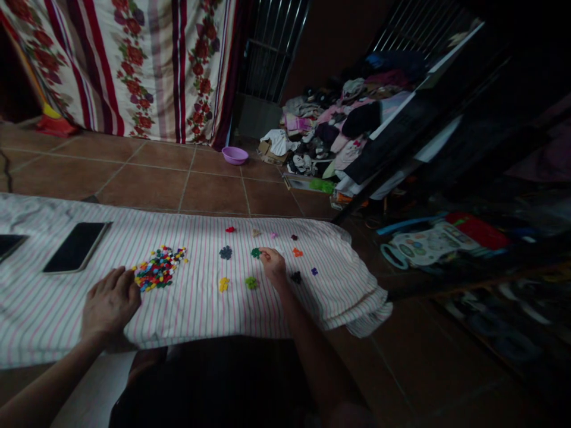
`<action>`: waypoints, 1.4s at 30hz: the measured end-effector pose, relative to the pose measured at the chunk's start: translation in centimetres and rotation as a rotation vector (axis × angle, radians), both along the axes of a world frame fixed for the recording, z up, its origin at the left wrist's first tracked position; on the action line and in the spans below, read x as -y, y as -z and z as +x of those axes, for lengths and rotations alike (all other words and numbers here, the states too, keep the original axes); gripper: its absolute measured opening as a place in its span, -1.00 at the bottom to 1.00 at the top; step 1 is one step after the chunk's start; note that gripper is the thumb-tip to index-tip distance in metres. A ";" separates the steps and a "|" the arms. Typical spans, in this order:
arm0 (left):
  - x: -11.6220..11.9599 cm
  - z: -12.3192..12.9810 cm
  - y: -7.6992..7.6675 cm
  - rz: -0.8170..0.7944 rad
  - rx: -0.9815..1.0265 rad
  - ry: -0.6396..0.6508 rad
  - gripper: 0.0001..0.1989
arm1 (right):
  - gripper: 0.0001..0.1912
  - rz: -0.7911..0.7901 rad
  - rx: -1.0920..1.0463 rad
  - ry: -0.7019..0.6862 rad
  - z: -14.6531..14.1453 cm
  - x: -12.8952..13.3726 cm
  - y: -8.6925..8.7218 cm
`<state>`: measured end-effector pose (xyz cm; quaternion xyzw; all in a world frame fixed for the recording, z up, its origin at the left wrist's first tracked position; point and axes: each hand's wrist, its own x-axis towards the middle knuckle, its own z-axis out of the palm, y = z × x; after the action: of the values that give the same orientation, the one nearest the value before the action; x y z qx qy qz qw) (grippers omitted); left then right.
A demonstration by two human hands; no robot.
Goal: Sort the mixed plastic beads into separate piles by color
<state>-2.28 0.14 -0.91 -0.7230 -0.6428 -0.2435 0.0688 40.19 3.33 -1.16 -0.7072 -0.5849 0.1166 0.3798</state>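
The beads look partly parted by colour. Done, as far as shows: small groups, each of about one colour, stand apart on the cloth (191, 318) over the tabletop. They are red (230, 229), beige (256, 232), pink (273, 235), maroon (294, 237), grey (225, 252), green (256, 252), orange (297, 252), purple (314, 271), black (296, 277), yellow (223, 284) and lime (251, 282). Left: the mixed pile (158, 268), with many colours jumbled together. It is far bigger than any one group, so I judge that most of the work remains.

The right hand (273, 266) is at the green group, its fingertips at that group's right edge. Its fingers are drawn narrow, thumb and forefinger near each other; the light is dim and the pieces tiny, so I cannot tell whether a bead sits between them. Lime and yellow lie nearer the person than green does, grey to its left, orange to the right beyond the hand.

The left hand (110, 302) rests palm down on the cloth, just beside the pile's left edge. Its fingers are loosely bent and side by side; what they cover, if anything, is hidden. The phone (77, 248) lies farther left, apart from the pile.
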 end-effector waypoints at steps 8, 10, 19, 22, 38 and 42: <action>-0.1 0.0 0.1 0.002 0.005 -0.020 -0.58 | -0.66 -0.044 0.086 0.028 0.2 -0.2 0.8; -0.1 0.0 0.1 -0.001 -0.005 -0.016 -0.57 | -0.65 -0.030 0.073 0.026 0.1 -0.4 1.0; -0.2 -0.1 0.5 0.003 -0.023 -0.045 -0.60 | -0.62 0.046 0.070 0.026 0.4 -0.1 1.4; -0.3 -0.1 0.5 -0.001 -0.023 -0.062 -0.61 | -0.61 0.037 0.070 0.012 0.6 0.0 1.3; -0.5 0.0 0.4 -0.019 -0.028 -0.072 -0.60 | -0.70 0.053 0.047 -0.241 -6.9 -1.4 -0.6; -0.5 0.0 0.4 -0.019 -0.028 -0.059 -0.59 | -0.74 -0.044 0.047 -0.368 -12.0 -1.9 -0.9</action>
<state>-2.30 0.63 -1.34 -0.7077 -0.6652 -0.2249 0.0780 28.20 5.25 -0.26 -0.5989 -0.7104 0.1802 0.3229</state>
